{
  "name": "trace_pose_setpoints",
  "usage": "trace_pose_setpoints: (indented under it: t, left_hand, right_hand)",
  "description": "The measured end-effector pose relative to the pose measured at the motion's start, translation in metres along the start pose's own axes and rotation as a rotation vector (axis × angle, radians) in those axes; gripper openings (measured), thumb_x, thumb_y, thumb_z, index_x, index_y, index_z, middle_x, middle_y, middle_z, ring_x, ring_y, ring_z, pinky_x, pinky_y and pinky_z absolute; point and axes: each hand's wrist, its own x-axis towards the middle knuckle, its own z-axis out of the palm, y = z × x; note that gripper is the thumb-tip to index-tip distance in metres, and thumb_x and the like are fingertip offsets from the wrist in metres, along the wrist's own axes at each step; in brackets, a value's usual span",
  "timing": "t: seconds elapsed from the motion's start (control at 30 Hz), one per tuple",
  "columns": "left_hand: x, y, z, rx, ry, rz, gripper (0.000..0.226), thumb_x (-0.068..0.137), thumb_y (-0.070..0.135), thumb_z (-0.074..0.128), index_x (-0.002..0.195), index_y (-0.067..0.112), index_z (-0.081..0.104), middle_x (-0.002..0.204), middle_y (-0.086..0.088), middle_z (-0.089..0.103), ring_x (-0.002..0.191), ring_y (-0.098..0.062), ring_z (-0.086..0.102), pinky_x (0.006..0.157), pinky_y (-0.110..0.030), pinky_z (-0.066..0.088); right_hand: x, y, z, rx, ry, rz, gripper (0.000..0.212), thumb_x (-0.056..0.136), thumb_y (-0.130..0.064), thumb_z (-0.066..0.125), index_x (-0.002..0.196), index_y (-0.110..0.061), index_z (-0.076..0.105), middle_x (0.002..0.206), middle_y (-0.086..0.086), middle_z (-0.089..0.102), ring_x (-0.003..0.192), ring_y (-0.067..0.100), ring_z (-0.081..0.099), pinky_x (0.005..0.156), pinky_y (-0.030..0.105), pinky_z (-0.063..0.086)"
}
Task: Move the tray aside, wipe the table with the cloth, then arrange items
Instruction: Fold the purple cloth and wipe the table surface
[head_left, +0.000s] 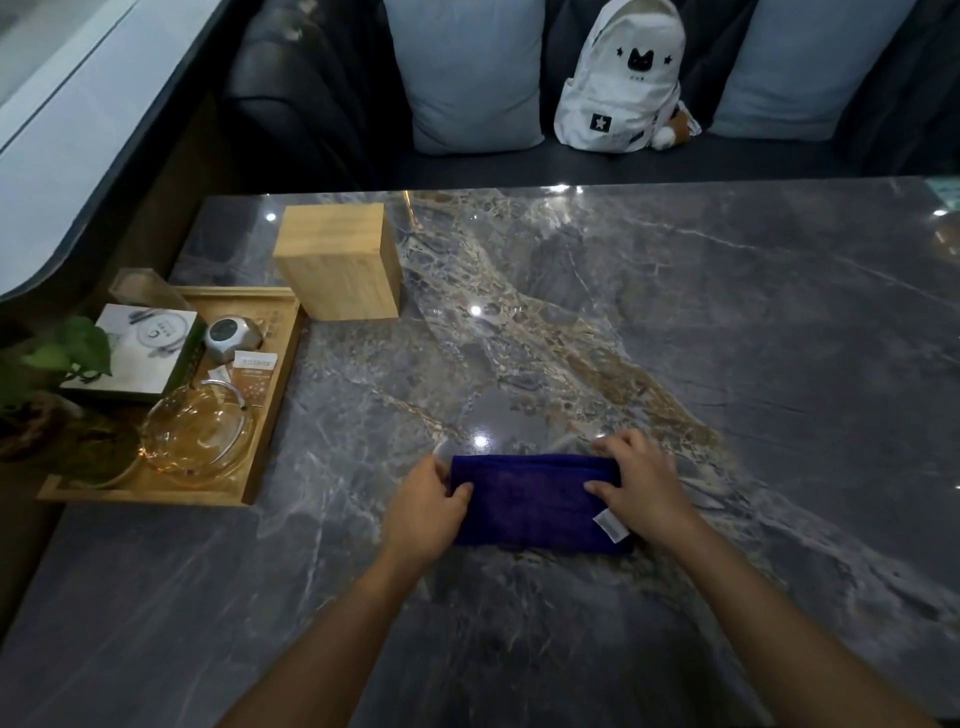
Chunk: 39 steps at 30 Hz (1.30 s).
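Folded fuzzy blue cloth (535, 499) lies on glossy marble tabletop (675, 322); left hand (423, 512) and right hand (636, 486) fingers pinch its ends.

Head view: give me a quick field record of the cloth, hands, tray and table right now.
cloth: blue cloth, folded, flat on the table, white tag at its right end
left hand: gripping the cloth's left end
right hand: gripping the cloth's right end
tray: wooden, at the table's left edge, holding a glass bowl and small items
table: dark marble
wooden box: upright beside the tray
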Motion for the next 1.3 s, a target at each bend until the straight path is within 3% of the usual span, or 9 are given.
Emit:
trace_pose_setpoints:
  t: [0.1,0.27,0.53,0.63,0.77,0.97,1.07,1.23,1.3]
  left_hand:
    - [0.003,-0.002,0.001,0.027,-0.021,-0.032,0.054,0.065,0.063,0.062,0.072,0.010,0.055,0.072,-0.006,0.062,0.064,-0.021,0.061,0.056,-0.036,0.047]
    - [0.006,0.005,0.004,0.045,-0.108,-0.040,0.031,0.077,0.033,0.069,0.096,0.009,0.063,0.093,-0.008,0.071,0.082,-0.022,0.067,0.073,-0.038,0.056]
    - [-0.015,0.030,-0.015,-0.310,-0.275,0.088,0.012,0.081,0.000,0.059,0.083,0.008,0.050,0.090,-0.019,0.063,0.079,-0.025,0.062,0.070,-0.038,0.051]
    - [-0.025,0.056,-0.027,-0.292,-0.324,0.309,0.024,0.082,-0.003,0.059,0.074,0.016,0.048,0.078,-0.005,0.063,0.069,-0.013,0.060,0.057,-0.022,0.048]
    - [-0.027,0.091,-0.035,-0.294,-0.385,0.442,0.022,0.081,-0.006,0.060,0.085,0.014,0.053,0.085,-0.001,0.067,0.080,-0.015,0.065,0.065,-0.025,0.055]
    - [-0.010,0.132,-0.023,-0.285,-0.509,0.457,0.029,0.085,-0.009,0.052,0.087,0.018,0.040,0.093,-0.017,0.065,0.080,-0.023,0.062,0.061,-0.026,0.051]
    - [-0.002,0.151,0.002,-0.270,-0.481,0.517,0.029,0.085,-0.008,0.053,0.075,0.015,0.038,0.073,-0.015,0.056,0.064,-0.021,0.052,0.055,-0.024,0.042]
    - [0.008,0.182,0.052,-0.045,-0.507,0.653,0.042,0.084,-0.014,0.047,0.061,0.018,0.059,0.068,0.004,0.059,0.065,-0.001,0.055,0.063,-0.013,0.044]
    - [0.009,0.192,0.074,-0.004,-0.530,0.634,0.038,0.090,-0.010,0.041,0.073,0.009,0.069,0.083,-0.001,0.065,0.081,-0.009,0.061,0.075,-0.020,0.051]
  right_hand:
    - [0.004,0.001,-0.006,-0.080,-0.107,0.001,0.061,0.084,-0.040,0.059,0.137,-0.023,0.035,0.139,0.000,0.036,0.130,0.021,0.029,0.108,0.040,0.020]
    - [0.001,-0.001,-0.007,-0.084,-0.196,-0.017,0.054,0.076,-0.053,0.063,0.120,-0.024,0.047,0.127,0.000,0.042,0.123,0.020,0.032,0.101,0.037,0.023]
    - [-0.001,0.001,-0.010,0.225,-0.271,-0.008,0.033,0.074,-0.023,0.075,0.086,-0.023,0.044,0.090,-0.006,0.054,0.081,0.012,0.055,0.063,0.026,0.045]
    - [-0.005,0.010,-0.013,0.417,-0.347,0.002,0.040,0.074,-0.015,0.074,0.106,-0.019,0.050,0.104,-0.001,0.061,0.089,0.015,0.064,0.074,0.035,0.057]
    - [-0.014,0.024,-0.022,0.590,-0.387,-0.032,0.031,0.074,-0.011,0.074,0.104,-0.011,0.066,0.104,0.011,0.071,0.091,0.021,0.068,0.083,0.046,0.055]
    - [-0.043,0.056,-0.040,0.802,-0.322,0.010,0.035,0.073,-0.012,0.075,0.106,-0.010,0.065,0.104,0.013,0.071,0.094,0.025,0.068,0.079,0.042,0.056]
    - [-0.058,0.078,-0.047,0.952,-0.236,0.090,0.030,0.076,-0.006,0.073,0.104,-0.009,0.064,0.097,0.007,0.074,0.091,0.023,0.070,0.073,0.035,0.059]
    - [-0.080,0.114,-0.051,1.073,-0.079,0.178,0.033,0.068,-0.014,0.080,0.094,-0.010,0.061,0.097,0.007,0.071,0.092,0.026,0.068,0.081,0.041,0.056]
    - [-0.087,0.128,-0.052,1.098,-0.002,0.215,0.042,0.063,-0.020,0.084,0.097,-0.009,0.061,0.104,0.009,0.071,0.096,0.027,0.068,0.080,0.040,0.056]
